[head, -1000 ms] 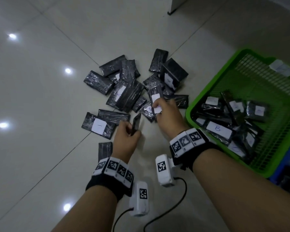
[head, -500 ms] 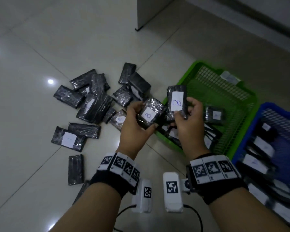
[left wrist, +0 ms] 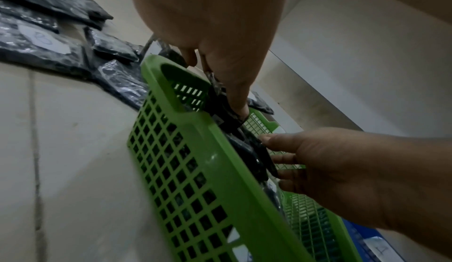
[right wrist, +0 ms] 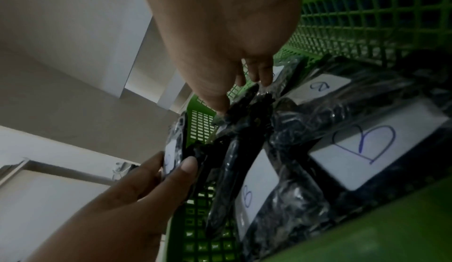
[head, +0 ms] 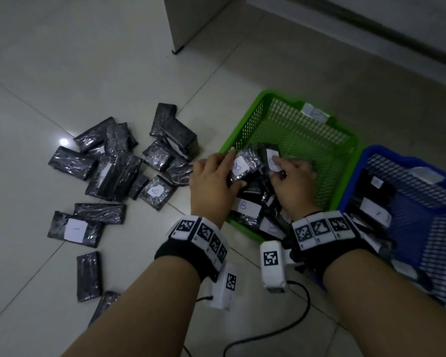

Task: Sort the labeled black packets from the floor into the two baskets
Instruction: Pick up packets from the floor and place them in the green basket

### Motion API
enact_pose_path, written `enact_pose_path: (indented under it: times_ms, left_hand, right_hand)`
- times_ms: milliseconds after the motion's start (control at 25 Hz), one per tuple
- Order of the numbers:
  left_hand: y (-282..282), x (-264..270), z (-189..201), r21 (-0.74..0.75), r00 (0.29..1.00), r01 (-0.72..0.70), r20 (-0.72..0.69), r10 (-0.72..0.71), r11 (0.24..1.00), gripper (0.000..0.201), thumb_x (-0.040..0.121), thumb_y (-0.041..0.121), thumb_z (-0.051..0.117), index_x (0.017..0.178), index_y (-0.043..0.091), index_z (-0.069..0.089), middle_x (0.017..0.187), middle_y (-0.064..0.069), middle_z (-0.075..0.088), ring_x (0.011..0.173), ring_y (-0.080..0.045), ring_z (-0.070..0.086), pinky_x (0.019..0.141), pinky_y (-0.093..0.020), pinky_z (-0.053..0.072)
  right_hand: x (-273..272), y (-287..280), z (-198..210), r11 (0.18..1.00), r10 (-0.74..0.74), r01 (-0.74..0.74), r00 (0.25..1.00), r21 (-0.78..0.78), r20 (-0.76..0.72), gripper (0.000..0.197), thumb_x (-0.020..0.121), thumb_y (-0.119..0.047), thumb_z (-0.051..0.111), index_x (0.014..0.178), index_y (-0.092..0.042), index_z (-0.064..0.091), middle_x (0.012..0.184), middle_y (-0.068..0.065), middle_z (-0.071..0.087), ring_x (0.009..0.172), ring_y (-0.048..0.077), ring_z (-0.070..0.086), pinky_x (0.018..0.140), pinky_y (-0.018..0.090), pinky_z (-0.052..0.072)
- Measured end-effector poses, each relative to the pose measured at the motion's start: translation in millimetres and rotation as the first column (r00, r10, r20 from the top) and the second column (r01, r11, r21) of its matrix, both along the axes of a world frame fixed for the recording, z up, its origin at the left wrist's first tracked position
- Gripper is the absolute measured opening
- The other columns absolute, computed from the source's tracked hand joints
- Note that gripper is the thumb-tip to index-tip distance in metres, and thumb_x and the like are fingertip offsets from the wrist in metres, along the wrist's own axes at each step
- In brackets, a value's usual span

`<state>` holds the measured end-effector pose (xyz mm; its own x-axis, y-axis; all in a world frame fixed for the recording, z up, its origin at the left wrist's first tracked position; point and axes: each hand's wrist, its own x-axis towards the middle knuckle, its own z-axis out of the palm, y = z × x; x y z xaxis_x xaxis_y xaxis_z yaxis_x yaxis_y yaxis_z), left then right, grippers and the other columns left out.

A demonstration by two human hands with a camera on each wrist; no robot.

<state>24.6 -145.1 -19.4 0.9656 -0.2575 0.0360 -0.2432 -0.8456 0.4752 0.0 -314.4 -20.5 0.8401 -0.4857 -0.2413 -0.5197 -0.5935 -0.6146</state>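
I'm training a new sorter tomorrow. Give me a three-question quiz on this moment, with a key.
1. True or false: both hands are over the blue basket.
2. Which letter is on the packet that the left hand holds? A) A B) B C) C
3. Fill in: a loose packet marked B lies on the ____.

Key
1. False: the left hand and right hand are at the green basket, each holding a packet.
2. B
3. floor
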Motion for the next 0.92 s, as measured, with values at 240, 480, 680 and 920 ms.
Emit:
enact_pose_path:
  times_ms: [240,480,680,920]
  left_hand:
    - [-16,24,2,-0.18,0.981,0.102,-0.146,-0.129,0.978,0.076,0.075,0.038,0.074,0.141,0.019,0.042,0.136,-0.013,0.035,0.124,-0.028,0.04,0.108,-0.035,0.036]
    - [2,6,0,-0.211,0.937,0.25,-0.194,-0.292,0.945,0.051,0.09,0.035,0.057,0.137,0.017,0.048,0.141,-0.004,0.043,0.128,-0.019,0.042,0.106,-0.027,0.033]
    - [58,-16,-5,-0.257,0.999,-0.031,0.02,0.037,0.966,0.026,0.082,0.009,0.058,0.105,0.016,0.069,0.113,-0.006,0.055,0.108,-0.022,0.051,0.093,-0.03,0.041]
    - [131,-9,-35,0.058,0.906,-0.408,-0.093,0.412,0.911,0.049,0.072,0.015,0.067,0.118,0.006,0.057,0.118,-0.018,0.054,0.105,-0.039,0.049,0.092,-0.043,0.038]
  right_hand:
    - [-12,14,19,0.994,-0.111,0.103,0.969,0.046,0.223,0.035,0.09,-0.008,0.054,0.123,-0.017,0.059,0.124,0.008,0.05,0.118,0.025,0.046,0.094,0.022,0.036]
    - [-28,25,10,0.999,-0.032,0.02,0.964,0.05,0.265,0.03,0.089,-0.005,0.054,0.115,-0.017,0.063,0.119,0.006,0.053,0.114,0.023,0.051,0.094,0.027,0.043]
    - [-29,48,15,1.0,0.01,-0.009,0.963,-0.005,0.27,0.032,0.087,-0.002,0.052,0.111,-0.017,0.067,0.12,0.005,0.052,0.119,0.021,0.042,0.089,0.02,0.039]
    - [23,117,26,0.942,0.335,-0.324,0.896,-0.088,0.291,0.031,0.084,-0.004,0.055,0.106,-0.022,0.067,0.126,0.005,0.046,0.123,0.021,0.037,0.101,0.032,0.041]
